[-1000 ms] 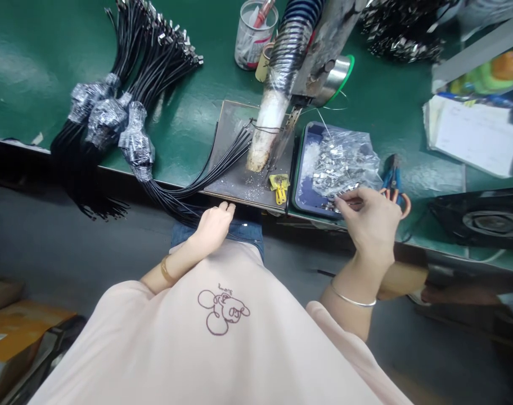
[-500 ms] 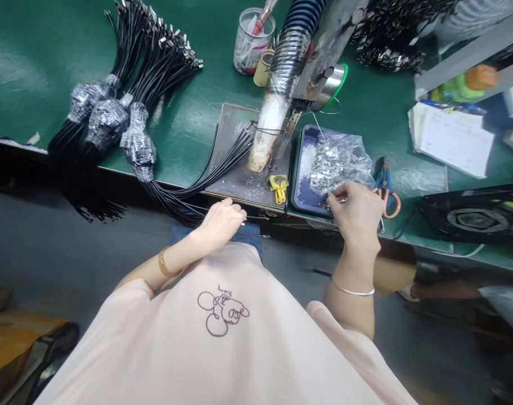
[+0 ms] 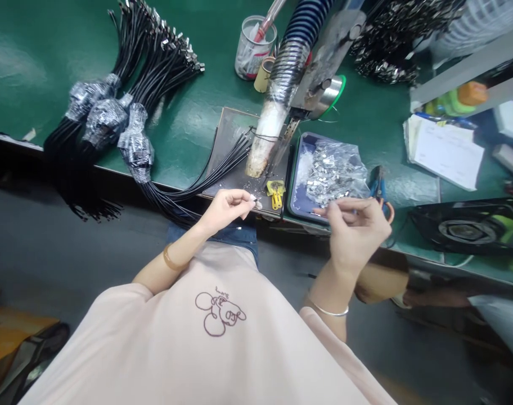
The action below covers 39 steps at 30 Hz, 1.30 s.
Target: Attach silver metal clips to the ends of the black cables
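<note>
Right of centre, metal pieces (image 3: pixel 334 171) lie just above the right grip (image 3: pixel 324 210). It and the left grip (image 3: pixel 252 202) look narrow; I can't tell their hold.

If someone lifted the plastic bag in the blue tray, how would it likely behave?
The plastic bag would probably sag, since its clear film looks thin and crinkled. The many metal pieces showing through might shift and make it fairly heavy for its size.

Grn bench (image 3: pixel 189 135), blk cables (image 3: pixel 155 73), tray (image 3: pixel 296 197), pliers (image 3: pixel 378 184)
</note>
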Each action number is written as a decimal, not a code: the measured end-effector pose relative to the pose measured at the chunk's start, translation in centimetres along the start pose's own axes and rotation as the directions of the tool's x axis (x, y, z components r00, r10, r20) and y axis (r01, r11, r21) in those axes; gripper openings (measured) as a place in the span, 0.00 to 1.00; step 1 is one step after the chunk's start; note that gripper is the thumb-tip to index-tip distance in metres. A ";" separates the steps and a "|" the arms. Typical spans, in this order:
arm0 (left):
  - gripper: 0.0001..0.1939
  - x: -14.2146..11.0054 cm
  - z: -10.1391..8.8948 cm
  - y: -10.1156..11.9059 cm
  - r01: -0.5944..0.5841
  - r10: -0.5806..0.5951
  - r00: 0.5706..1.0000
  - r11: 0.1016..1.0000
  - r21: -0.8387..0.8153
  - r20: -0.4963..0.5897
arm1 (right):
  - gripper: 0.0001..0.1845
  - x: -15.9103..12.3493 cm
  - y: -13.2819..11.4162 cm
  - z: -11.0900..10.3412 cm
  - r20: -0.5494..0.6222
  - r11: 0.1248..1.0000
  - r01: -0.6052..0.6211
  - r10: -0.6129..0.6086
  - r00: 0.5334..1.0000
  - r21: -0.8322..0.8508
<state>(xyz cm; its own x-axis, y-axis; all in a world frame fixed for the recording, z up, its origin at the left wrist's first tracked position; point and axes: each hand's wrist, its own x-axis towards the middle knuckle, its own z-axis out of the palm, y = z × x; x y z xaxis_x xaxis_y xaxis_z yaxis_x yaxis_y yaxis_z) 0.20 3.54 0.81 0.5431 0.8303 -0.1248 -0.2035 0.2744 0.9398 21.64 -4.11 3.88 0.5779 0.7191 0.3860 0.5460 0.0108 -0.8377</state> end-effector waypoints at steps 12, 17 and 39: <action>0.21 -0.3 0.7 0.0 0.000 0.005 0.998 0.997 0.073 -0.065 | 0.05 -3.7 -1.0 6.4 0.373 0.942 -0.155 0.034 0.927 0.297; 0.21 -0.3 0.7 -0.3 -0.066 0.072 0.995 0.993 0.096 -0.063 | 0.04 -3.7 -0.8 6.4 0.383 0.928 -0.170 0.033 0.923 0.331; 0.19 -1.4 1.1 -0.3 -0.173 0.179 0.984 0.930 0.326 0.011 | 0.05 -4.8 -1.1 6.5 0.295 0.956 -0.086 -0.001 0.955 0.280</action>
<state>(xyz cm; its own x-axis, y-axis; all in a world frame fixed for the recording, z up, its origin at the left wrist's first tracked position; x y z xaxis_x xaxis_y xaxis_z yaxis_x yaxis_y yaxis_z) 0.44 1.76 1.02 0.5068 0.8607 0.0494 -0.0181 -0.0467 0.9987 14.29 -3.01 0.46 0.3728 0.8921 0.2553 0.3030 0.1430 -0.9422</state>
